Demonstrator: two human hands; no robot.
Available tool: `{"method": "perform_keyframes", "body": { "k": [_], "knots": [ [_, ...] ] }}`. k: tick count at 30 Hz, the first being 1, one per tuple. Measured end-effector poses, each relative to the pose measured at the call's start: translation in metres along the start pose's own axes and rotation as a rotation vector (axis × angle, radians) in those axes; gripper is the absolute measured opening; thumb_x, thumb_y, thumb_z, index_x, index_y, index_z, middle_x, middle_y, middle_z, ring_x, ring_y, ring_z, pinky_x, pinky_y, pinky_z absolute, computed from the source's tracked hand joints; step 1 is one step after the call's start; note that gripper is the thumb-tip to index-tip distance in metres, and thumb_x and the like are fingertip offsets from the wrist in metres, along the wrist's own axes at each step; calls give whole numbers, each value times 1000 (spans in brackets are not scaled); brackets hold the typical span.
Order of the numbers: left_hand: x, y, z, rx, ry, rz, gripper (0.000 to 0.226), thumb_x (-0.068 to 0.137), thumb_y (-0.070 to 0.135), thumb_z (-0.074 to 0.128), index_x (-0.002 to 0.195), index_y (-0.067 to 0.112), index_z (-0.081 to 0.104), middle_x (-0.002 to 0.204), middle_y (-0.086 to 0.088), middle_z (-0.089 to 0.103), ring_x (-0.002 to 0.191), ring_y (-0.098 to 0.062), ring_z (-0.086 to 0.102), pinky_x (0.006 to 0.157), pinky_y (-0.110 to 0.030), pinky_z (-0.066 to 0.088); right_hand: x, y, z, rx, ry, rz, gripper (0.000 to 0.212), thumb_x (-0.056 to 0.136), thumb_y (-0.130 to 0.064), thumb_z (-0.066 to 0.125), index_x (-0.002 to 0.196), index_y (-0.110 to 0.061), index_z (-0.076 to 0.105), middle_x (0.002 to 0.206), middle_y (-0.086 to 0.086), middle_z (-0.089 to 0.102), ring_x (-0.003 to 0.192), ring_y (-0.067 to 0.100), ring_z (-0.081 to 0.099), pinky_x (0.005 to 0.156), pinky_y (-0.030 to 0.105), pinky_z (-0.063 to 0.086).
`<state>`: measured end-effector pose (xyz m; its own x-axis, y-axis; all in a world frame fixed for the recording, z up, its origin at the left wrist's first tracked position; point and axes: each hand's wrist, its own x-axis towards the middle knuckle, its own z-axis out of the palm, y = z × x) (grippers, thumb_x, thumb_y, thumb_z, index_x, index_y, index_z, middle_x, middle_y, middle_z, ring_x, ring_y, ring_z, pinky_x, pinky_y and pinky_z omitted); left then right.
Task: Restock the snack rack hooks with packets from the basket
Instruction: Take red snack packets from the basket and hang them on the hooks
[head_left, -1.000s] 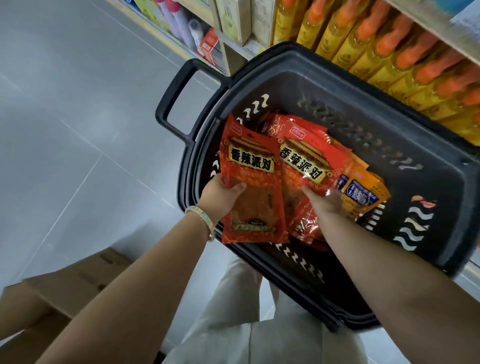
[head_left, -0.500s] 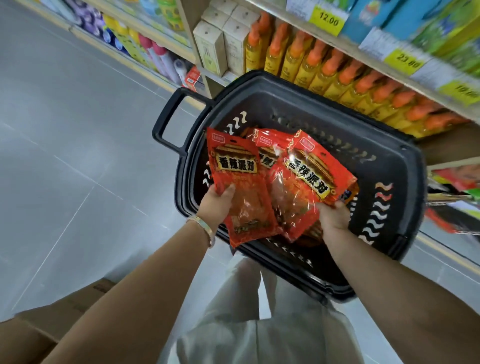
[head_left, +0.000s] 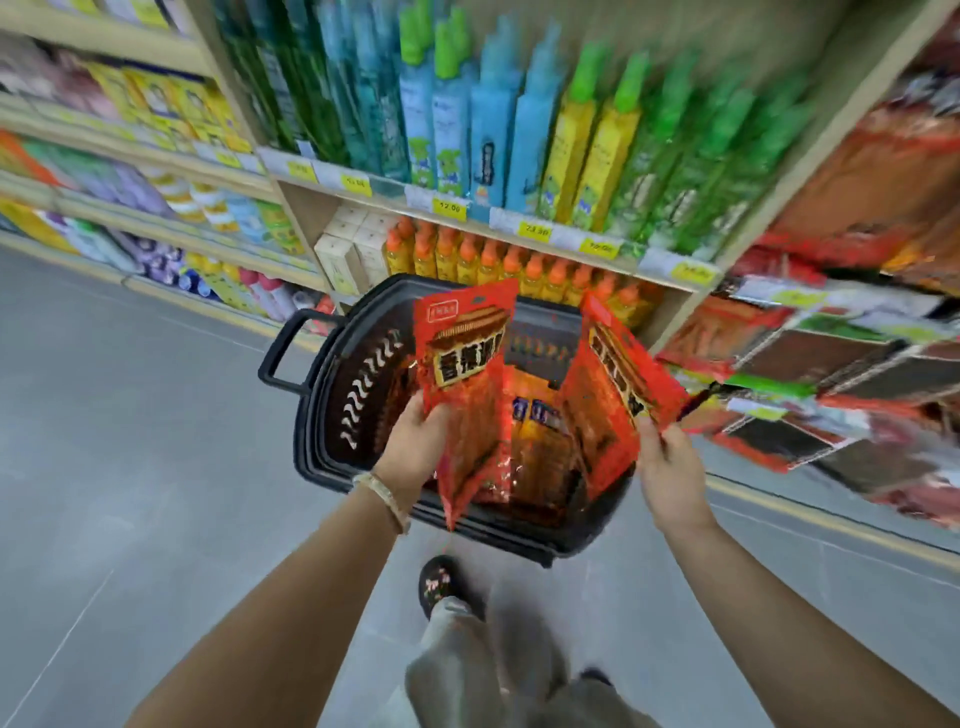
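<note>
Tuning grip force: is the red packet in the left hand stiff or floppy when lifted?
Probably floppy: the red packet creases below where the left hand holds it. It is likely light, as it is held up from one side only. The glossy film may slip.

Glossy, crinkled red plastic-film packets (head_left: 465, 384), matt black plastic basket (head_left: 317, 415) with slotted walls, smooth grey tiled floor (head_left: 130, 441) with a dull sheen, pale wood-look shelves (head_left: 311, 208), shiny plastic bottles (head_left: 493, 135)

Bright, even light, faint shadows. Motion blur smears the shelves (head_left: 467, 171) beyond the fingers (head_left: 434, 418) and the snack rack (head_left: 831, 364) right of them; glare glints on the red packets (head_left: 467, 364); edges bow.
</note>
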<state>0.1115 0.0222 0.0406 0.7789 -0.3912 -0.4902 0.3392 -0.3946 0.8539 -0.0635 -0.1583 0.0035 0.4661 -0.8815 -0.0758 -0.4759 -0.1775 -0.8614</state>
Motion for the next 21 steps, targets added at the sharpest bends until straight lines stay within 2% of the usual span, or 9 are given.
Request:
{"method": "perform_keyframes", "body": {
  "k": [3, 6, 9, 12, 14, 16, 18, 20, 21],
  "knots": [
    [-35, 26, 43, 37, -50, 68, 34, 92, 50, 47, 110, 27, 65, 102, 10, 70, 97, -15, 63, 85, -29, 49, 0, -1, -66, 189, 84, -4, 28, 99, -21, 45, 89, 1, 58, 83, 6, 56, 82, 13, 49, 76, 26, 36],
    [-71, 51, 94, 116, -23, 149, 64, 89, 65, 35, 130, 19, 54, 130, -3, 57, 116, -22, 53, 104, -34, 37, -2, -4, -141, 215, 216, -80, 31, 100, -26, 42, 81, -4, 53, 72, 1, 46, 61, 2, 39, 62, 10, 34],
    [-107, 81, 148, 162, -37, 250, 69, 89, 67, 33, 136, 19, 49, 137, -6, 51, 120, -26, 50, 105, -35, 35, -7, -6, -217, 121, 315, -190, 36, 101, -28, 41, 72, -8, 48, 65, -3, 42, 57, 9, 32, 59, 8, 32],
    [-138, 116, 195, 92, -93, 464, 43, 94, 52, 41, 127, 28, 54, 120, 0, 61, 93, -12, 56, 83, -28, 39, -10, -10, -289, 29, 410, -277, 39, 100, -24, 44, 62, -21, 37, 59, -11, 39, 55, 5, 38, 56, 24, 23],
    [-153, 141, 220, 87, -129, 586, 24, 97, 44, 42, 114, 34, 56, 104, 3, 65, 91, -16, 58, 81, -31, 43, -7, -13, -329, 1, 466, -311, 33, 99, -19, 45, 67, -24, 40, 64, -16, 41, 62, 10, 37, 60, 23, 20],
    [-163, 164, 243, 75, -144, 638, 18, 96, 40, 44, 107, 34, 58, 104, -1, 66, 95, -21, 60, 89, -35, 47, -1, -21, -366, 16, 522, -333, 30, 99, -18, 45, 70, -23, 43, 68, -16, 43, 65, 2, 37, 60, 24, 20],
    [-169, 190, 265, -8, -162, 669, 15, 95, 33, 47, 97, 29, 61, 95, 1, 68, 80, -12, 62, 75, -23, 50, 9, -29, -399, 57, 578, -359, 24, 99, -18, 45, 76, -21, 48, 71, -11, 49, 62, -2, 39, 59, 21, 27],
    [-172, 218, 285, -69, -190, 691, 17, 93, 31, 50, 100, 25, 63, 86, 4, 69, 73, -10, 64, 66, -18, 52, 23, -40, -428, 83, 626, -369, 21, 99, -21, 45, 79, -16, 52, 68, -10, 50, 60, 0, 45, 56, 11, 31],
    [-174, 233, 295, -97, -207, 684, 23, 91, 34, 52, 107, 23, 63, 92, 2, 70, 80, -14, 67, 75, -24, 54, 32, -45, -442, 91, 653, -365, 26, 99, -23, 45, 76, -12, 52, 65, -5, 49, 58, 2, 45, 54, 16, 31]
  ]
}}
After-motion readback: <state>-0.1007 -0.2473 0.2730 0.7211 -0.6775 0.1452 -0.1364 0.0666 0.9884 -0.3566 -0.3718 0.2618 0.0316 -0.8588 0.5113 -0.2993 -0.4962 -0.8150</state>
